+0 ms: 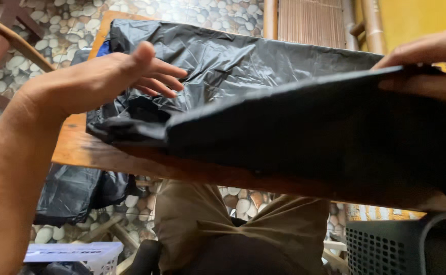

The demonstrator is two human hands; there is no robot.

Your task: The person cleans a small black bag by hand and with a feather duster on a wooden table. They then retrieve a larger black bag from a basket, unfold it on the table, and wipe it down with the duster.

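Both hands worked a flattened black plastic bag (304,127) that lay across a wooden table (80,150), near its front edge. Nearest the camera, at about nine o'clock, the left hand (105,76) hung open above the bag's crumpled end, fingers spread and relaxed, gripping nothing; it looked poised to press or smooth the sheet, though whether the fingertips touched the plastic could not be told. At two o'clock the right hand (429,63) pinched the bag's far corner between thumb and fingers, lifting that edge a little so the sheet stayed taut and flat, which seemed the reason for the hold. Beyond the lifted sheet, toward twelve o'clock, a looser heap of wrinkled black plastic (207,56) covered the rest of the tabletop, probably more bags kept within reach, with something blue (103,49) peeking from beneath at eleven. Below the table edge at six o'clock showed the person's knees in brown trousers (243,224), so the person sat close against the table. More black plastic (75,193) sagged under the table at eight o'clock, a white basket (75,254) stood at seven, and a dark perforated bin (386,249) at five. Farthest off lay a pebble-patterned floor (70,20).
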